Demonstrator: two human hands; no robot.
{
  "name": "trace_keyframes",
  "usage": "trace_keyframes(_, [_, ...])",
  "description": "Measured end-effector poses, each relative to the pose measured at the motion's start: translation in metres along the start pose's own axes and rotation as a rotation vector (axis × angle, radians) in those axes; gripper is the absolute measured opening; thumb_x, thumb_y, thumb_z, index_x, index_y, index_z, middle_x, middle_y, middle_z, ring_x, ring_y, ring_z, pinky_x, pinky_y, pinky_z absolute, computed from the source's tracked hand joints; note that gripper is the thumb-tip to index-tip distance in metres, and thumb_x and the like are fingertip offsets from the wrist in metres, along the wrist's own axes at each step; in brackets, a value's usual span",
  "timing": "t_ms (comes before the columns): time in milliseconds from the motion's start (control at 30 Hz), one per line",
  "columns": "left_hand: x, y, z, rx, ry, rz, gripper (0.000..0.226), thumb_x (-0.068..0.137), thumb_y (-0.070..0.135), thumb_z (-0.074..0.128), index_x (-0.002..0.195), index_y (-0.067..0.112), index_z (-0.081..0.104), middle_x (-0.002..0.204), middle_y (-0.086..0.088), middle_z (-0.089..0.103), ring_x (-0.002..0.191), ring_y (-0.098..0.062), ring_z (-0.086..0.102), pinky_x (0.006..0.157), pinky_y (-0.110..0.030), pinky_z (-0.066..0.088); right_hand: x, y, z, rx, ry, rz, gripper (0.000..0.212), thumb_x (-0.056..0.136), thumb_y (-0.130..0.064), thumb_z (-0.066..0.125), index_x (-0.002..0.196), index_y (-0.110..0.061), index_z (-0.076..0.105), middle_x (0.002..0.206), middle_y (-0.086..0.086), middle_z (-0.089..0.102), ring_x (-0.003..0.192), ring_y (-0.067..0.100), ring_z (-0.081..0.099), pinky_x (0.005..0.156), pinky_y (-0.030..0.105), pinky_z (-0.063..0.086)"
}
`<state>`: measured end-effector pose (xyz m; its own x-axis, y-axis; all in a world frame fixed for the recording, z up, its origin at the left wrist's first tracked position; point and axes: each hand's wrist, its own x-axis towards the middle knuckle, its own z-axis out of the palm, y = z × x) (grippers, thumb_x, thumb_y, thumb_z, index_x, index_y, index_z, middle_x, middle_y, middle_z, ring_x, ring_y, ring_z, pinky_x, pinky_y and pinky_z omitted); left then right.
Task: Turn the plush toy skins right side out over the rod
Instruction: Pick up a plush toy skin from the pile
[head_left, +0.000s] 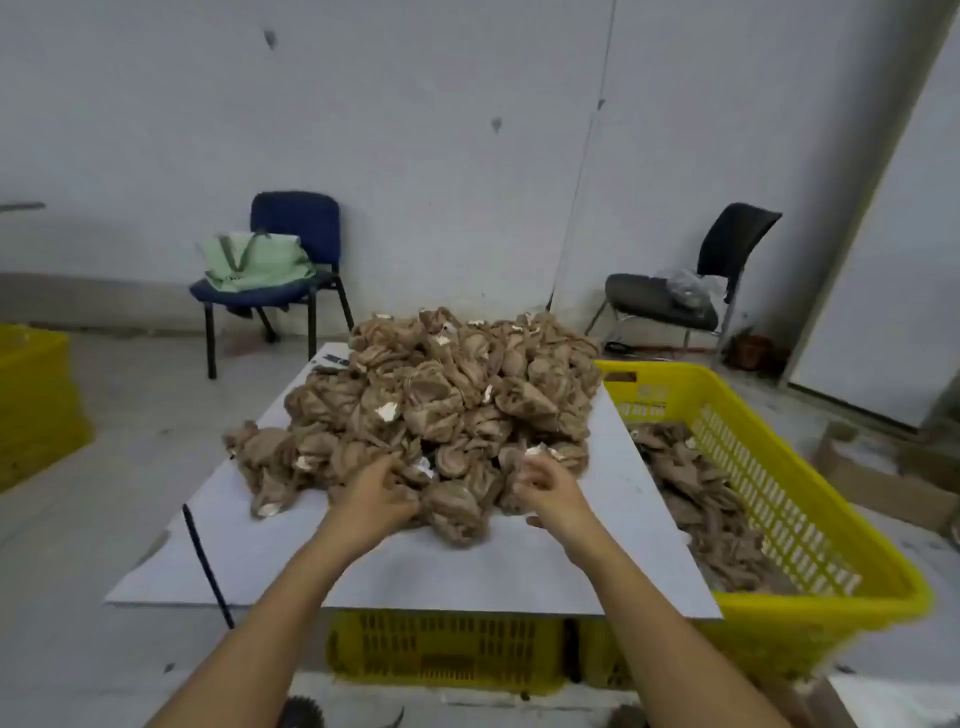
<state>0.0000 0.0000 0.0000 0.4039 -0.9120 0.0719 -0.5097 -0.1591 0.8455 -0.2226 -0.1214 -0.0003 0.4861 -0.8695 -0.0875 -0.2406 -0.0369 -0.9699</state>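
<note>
The pile of skins (441, 400) lies on the white board (415, 566), with two chairs behind. The left hand (376, 493) grips one skin; the right hand (550, 488) hovers alongside, fingers curled, empty. The rod (208, 566) leans at the board's left edge. Three yellow crates are visible.

The light here is flat and cool, rather dim, with no clear source to be seen; it spreads evenly over the pale wall (415, 156). Shadows are soft: a faint one lies under the blue chair (291, 270) against that wall, and a darker band sits beneath the white surface (415, 566). No glare anywhere. The whole picture is soft and smeared, fine detail lost. Toward the edges the wall's lines bend and lean, most of all on its right side.
</note>
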Motion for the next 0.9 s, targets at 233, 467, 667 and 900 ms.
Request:
trace_keyframes(233, [0.046,-0.036,0.062,0.819,-0.126,0.179,0.057,0.097,0.032,0.059,0.15,0.024,0.041,0.149,-0.006,0.044,0.127,-0.027,0.05,0.099,-0.036,0.044,0.054,0.033,0.044,-0.23,-0.265,-0.252,0.064,0.083,-0.012,0.08,0.133,-0.031,0.047,0.124,-0.015,0.055,0.11,-0.005,0.054,0.091,0.005,0.043])
trace_keyframes(467, [0.049,-0.022,0.078,0.303,0.042,0.126,0.031,0.087,0.0,0.059,0.113,0.012,0.07,0.118,-0.007,0.065,0.107,-0.027,0.061,0.086,-0.039,0.051,0.066,0.052,0.038,-0.307,-0.212,-0.246,0.023,0.087,-0.008,0.074,0.109,-0.013,0.071,0.101,-0.003,0.069,0.088,0.001,0.062,0.077,0.02,0.048])
trace_keyframes(667, [0.042,-0.013,0.085,0.046,-0.02,0.11,0.043,0.09,0.002,0.064,0.13,0.017,0.055,0.121,0.006,0.051,0.107,-0.012,0.053,0.082,-0.02,0.048,0.057,0.042,0.033,-0.286,-0.058,-0.217,0.016,0.089,0.003,0.065,0.093,-0.013,0.069,0.081,-0.004,0.066,0.077,0.011,0.062,0.057,0.009,0.044])
trace_keyframes(900, [0.03,-0.01,0.086,-0.307,-0.203,-0.004,0.072,0.09,-0.007,0.065,0.143,0.03,0.034,0.128,0.02,0.044,0.124,-0.004,0.044,0.085,-0.01,0.05,0.047,0.034,0.018,-0.215,0.096,-0.226,0.02,0.085,0.009,0.063,0.089,-0.007,0.073,0.073,-0.001,0.065,0.07,0.011,0.058,0.057,0.008,0.043])
